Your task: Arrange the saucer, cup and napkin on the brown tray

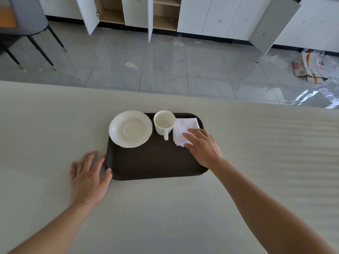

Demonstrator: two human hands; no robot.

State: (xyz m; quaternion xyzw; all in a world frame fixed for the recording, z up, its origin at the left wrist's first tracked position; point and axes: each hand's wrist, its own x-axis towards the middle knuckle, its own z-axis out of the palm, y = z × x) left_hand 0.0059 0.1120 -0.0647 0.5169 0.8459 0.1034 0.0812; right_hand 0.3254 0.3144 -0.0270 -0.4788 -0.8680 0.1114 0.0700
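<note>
While right hand [203,147] lies flat on napkin [183,128], fingers [190,135] spread, gripping nothing: napkin step in hand. Saucer [130,128], cup [164,123], napkin all on brown tray [156,162], far half. Left hand [88,176] open on tabletop [55,125], thumb apparently touching tray rim. Next, likely: square napkin, lift hand clear of cup.

Under both hands spreads a pale table [165,208], and beyond them a grey tiled floor [165,66] runs to white cabinets [211,15] with open doors, a dark-legged chair [27,24] far left, crumpled packaging [310,68] far right.
</note>
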